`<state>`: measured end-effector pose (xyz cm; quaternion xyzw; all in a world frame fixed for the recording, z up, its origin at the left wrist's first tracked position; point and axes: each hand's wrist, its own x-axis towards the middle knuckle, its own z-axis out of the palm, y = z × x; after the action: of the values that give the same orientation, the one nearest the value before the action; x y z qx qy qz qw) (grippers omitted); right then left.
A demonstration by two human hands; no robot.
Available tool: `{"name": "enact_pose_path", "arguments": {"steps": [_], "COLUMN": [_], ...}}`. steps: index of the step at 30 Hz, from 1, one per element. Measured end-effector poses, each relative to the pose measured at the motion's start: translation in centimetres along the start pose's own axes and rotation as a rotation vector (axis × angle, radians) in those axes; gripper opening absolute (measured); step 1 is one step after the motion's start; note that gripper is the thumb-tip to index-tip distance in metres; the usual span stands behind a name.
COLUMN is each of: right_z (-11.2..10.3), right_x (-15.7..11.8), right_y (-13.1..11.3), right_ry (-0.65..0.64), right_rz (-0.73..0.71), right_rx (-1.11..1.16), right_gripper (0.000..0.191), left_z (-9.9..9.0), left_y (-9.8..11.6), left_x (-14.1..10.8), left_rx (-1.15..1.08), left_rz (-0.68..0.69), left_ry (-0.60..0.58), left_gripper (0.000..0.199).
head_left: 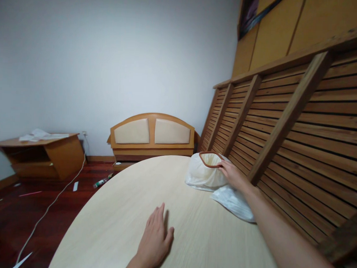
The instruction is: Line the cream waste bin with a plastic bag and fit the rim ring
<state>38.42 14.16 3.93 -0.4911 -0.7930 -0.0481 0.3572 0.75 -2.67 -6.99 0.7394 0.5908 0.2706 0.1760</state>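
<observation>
A trash bin [202, 178] lined with a white plastic bag stands near the far right edge of the round table [129, 202]. Its brown rim ring [206, 164] sits tilted at the top, over the bag's mouth. My right hand [230, 173] reaches across and grips the near right side of this ring between thumb and fingers. Below my right forearm, more white plastic bag [236, 204] spreads on the tabletop; whether it joins the liner I cannot tell. My left hand [156, 235] is open over the near middle of the table, thumb apart, holding nothing.
A slatted wooden panel [272, 125] leans along the right, close to my right arm. Behind the table stands a padded headboard [152, 131]. Left lies a low cabinet [60, 155] with papers on top; a cable [54, 202] and a bottle [100, 183] are on the floor.
</observation>
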Motion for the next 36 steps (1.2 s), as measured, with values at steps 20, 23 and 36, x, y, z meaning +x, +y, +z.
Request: {"name": "enact_pose_path", "arguments": {"steps": [20, 23, 36], "right_z": [-1.7, -1.0, -0.3], "right_x": [-1.9, -1.6, -1.4], "right_y": [2.5, 2.7, -1.5], "right_ry": [0.008, 0.024, 0.147], "right_rz": [0.036, 0.033, 0.077], "right_rx": [-0.031, -0.039, -0.171], "right_gripper": [0.02, 0.019, 0.037], "left_z": [-1.6, -1.7, -2.2], "left_y": [1.9, 2.1, 2.4], "left_x": [0.0, 0.1, 0.5], "left_rx": [0.256, 0.27, 0.295], "left_rz": [0.025, 0.021, 0.072], "left_ry": [-0.092, -0.107, -0.125], "left_gripper": [0.055, 0.056, 0.057]}}
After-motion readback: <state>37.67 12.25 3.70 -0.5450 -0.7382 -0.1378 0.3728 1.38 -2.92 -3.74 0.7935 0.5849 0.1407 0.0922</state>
